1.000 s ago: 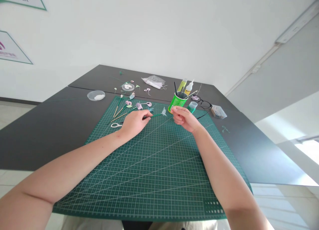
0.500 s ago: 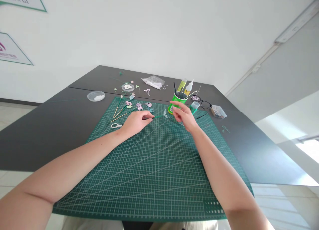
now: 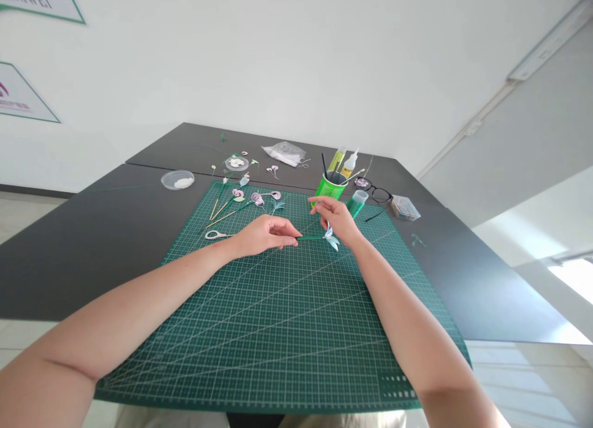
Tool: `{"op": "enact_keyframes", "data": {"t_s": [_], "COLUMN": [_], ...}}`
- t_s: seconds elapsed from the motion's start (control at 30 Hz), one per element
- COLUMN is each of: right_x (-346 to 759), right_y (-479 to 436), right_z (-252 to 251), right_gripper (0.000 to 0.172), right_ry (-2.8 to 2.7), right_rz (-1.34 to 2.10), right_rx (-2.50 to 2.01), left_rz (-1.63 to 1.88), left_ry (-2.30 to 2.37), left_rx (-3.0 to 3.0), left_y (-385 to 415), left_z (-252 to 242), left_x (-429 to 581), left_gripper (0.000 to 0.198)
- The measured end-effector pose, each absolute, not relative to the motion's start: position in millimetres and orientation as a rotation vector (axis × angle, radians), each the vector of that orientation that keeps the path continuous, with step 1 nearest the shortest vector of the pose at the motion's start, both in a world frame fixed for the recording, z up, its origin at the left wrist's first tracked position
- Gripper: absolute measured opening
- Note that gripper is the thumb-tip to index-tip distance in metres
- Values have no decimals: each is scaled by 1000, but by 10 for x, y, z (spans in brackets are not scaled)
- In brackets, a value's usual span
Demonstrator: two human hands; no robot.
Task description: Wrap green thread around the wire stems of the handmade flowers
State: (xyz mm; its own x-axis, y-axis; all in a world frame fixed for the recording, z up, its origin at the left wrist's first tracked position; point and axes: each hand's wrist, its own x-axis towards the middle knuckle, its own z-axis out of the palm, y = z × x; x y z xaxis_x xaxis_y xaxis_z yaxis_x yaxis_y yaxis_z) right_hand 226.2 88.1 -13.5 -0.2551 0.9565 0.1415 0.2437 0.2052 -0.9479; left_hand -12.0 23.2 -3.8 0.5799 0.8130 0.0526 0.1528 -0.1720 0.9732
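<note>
My left hand [image 3: 269, 235] pinches the green stem of a light blue flower [image 3: 331, 239] between thumb and fingers, over the cutting mat [image 3: 278, 317]. The stem lies nearly level and the petals point right. Close above the petals is my right hand [image 3: 336, 217], its index finger stretched to the left; whether its other fingers touch the flower cannot be made out. Behind that hand stands a green cup [image 3: 330, 188] with brushes. White-handled scissors [image 3: 215, 234] lie left of my left hand, partly covered by it.
Purple flowers on sticks [image 3: 238, 194] lie at the mat's back left. Beyond are clear dishes [image 3: 178, 180] and a plastic bag [image 3: 285, 152]. To the right are a green bottle [image 3: 357, 203], a glue bottle [image 3: 349, 165], glasses [image 3: 381, 195] and a clear box [image 3: 406, 207].
My left hand has moved right and nearer with the flower, whose petals now show more fully below my right hand. My right hand has shifted slightly left and nearer.
</note>
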Motion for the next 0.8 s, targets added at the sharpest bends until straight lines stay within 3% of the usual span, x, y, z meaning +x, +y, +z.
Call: {"op": "enact_keyframes", "data": {"t_s": [0.13,0.3,0.47,0.8], "right_x": [2269,2302,2254,2213], "right_y": [841,779,763,819], "right_z": [-57,51,17,-63], "right_gripper": [34,49,38,45], "right_ry": [-1613,-1643,-1775,-1643], "right_rz": [1135,1273,1169,1161], "right_rx": [-1079,-925,-998,-1080], "left_rz": [750,753,749,713], "left_ry": [845,942,929,881], "left_rx": [1581,1549,1525,1552], "left_y": [262,267,255,265], "left_z": [-29,-2,11,-33], "left_x": [-123,-134,-131,-151], "left_gripper": [15,13,14,21]}}
